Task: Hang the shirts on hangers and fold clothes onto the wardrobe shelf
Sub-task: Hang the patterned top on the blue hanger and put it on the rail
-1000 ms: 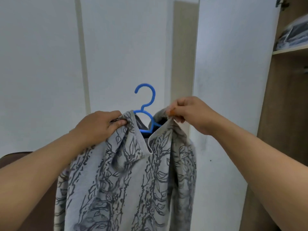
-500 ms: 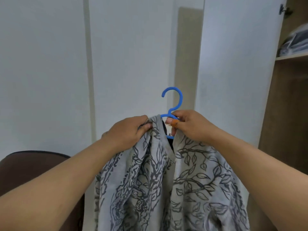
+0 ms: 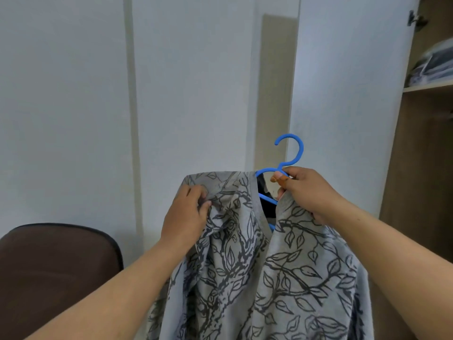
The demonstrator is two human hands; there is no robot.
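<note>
A white wall (image 3: pixel 73 106) fills the far left and middle of the scene, and a white wardrobe door (image 3: pixel 348 99) stands open at the right, with the brown wardrobe interior (image 3: pixel 421 168) beyond it. In the near foreground hangs the grey shirt (image 3: pixel 282 278) printed with dark leaves and branches, held up in mid-air in front of the person, its neck opening at the top and its body dropping out of sight at the bottom edge. At the near left sits a dark brown chair back (image 3: pixel 54 271). High at the far right, a wardrobe shelf (image 3: pixel 429 87) carries a blurred stack of folded clothes (image 3: pixel 434 67). The left hand (image 3: pixel 186 214) has its fingers curled into the fabric of the shirt's left shoulder, bunching it in a firm grip. The right hand (image 3: pixel 308 192) is closed around the right side of the collar and pinches the base of the hanger's hook between thumb and forefinger. The blue hanger (image 3: pixel 289 153) sits inside the neck opening, its hook rising clear above the right hand, its arms mostly hidden under the cloth.
</note>
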